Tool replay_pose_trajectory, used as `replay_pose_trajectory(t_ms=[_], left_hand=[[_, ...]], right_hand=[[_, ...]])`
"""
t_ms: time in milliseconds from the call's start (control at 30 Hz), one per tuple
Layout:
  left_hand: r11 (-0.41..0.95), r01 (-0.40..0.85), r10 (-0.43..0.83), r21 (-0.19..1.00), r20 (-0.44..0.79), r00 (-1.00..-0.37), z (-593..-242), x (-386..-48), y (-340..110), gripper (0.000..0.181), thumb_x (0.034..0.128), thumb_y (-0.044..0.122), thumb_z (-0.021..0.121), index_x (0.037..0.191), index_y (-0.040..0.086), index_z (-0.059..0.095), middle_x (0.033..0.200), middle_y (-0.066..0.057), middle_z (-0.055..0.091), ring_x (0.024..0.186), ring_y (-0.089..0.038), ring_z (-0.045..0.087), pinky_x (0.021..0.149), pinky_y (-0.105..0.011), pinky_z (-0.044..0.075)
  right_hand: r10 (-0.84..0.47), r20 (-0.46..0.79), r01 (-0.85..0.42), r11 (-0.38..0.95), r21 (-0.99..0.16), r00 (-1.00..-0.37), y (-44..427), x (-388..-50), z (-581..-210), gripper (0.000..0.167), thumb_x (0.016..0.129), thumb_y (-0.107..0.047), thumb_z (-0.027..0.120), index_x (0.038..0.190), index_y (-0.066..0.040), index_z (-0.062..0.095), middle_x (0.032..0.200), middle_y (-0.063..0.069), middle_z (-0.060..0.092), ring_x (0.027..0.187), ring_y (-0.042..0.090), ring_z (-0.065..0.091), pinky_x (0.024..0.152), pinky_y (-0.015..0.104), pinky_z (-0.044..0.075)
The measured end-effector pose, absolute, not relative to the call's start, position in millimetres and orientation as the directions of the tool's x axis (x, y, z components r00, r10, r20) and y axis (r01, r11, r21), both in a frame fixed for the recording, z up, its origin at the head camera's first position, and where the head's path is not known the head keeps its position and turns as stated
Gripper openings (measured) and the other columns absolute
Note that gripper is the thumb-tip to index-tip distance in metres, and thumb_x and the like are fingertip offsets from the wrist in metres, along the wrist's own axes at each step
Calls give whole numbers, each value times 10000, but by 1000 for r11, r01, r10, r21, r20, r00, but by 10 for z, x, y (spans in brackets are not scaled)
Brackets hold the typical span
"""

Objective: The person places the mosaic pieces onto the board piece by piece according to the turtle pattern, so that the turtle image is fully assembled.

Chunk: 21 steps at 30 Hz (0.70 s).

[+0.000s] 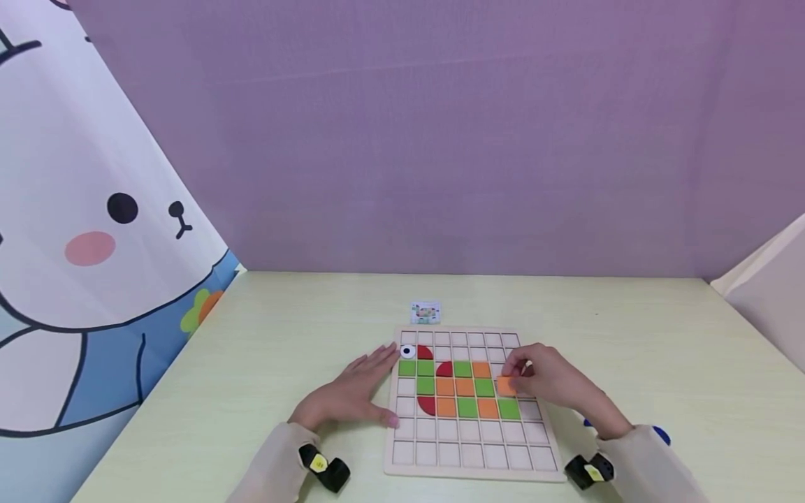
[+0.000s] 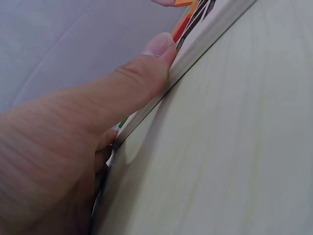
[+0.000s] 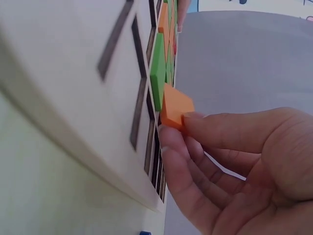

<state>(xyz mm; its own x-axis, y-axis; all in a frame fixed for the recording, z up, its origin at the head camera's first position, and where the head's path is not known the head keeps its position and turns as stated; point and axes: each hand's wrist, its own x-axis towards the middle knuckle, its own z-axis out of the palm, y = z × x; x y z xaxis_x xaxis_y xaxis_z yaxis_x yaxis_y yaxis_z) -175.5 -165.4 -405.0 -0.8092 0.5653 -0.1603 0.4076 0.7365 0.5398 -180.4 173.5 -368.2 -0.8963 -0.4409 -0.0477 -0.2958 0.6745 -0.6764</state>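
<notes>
A wooden grid board (image 1: pixel 474 455) lies flat on the table, with green, orange and red tiles in its cells. My right hand (image 1: pixel 553 377) pinches an orange square tile (image 3: pixel 176 106) between thumb and fingers over the right part of the grid. In the right wrist view that tile is tilted, close beside a green tile (image 3: pixel 157 73) in its cell. My left hand (image 1: pixel 352 397) rests at the board's left edge, fingers extended, its thumb (image 2: pixel 159 51) touching the rim. Near its fingertips sits a round eye tile (image 1: pixel 407 351), next to a red quarter-circle tile (image 1: pixel 425 353).
A small picture card (image 1: pixel 425 312) lies just beyond the board's far edge. Something blue (image 1: pixel 662 435) is partly hidden behind the right forearm. A purple cloth (image 1: pixel 440 140) hangs behind the table, and a cartoon-print cloth (image 1: pixel 75 175) stands at the left.
</notes>
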Motion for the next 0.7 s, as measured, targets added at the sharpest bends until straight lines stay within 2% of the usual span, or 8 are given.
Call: replay_pose_trajectory(t_ms=[333,700], left_hand=[[736,414,570,536,-159,-806,-4042,-1763,-1650,1090,738,589,707,1541,137,123,1618,-28,55,1495,-241,19,1200,-506,55],[738,412,568,535,-162,-807,-4066,-1772,-1657,1095,736,592,707,1541,141,119,1619,-22,54,1495,-235,20,1200,-504,58]], right_hand=[[-443,-61,-287,674,-681,-895,1736,-1792,-3701,70,817,11,678,859,-43,664,795,5,576,717,141,497,595,199,426],[-446,-66,-292,683,-670,-893,1723,-1782,-3701,95,821,16,676,853,-74,674,795,-1,579,722,142,480,598,192,412]])
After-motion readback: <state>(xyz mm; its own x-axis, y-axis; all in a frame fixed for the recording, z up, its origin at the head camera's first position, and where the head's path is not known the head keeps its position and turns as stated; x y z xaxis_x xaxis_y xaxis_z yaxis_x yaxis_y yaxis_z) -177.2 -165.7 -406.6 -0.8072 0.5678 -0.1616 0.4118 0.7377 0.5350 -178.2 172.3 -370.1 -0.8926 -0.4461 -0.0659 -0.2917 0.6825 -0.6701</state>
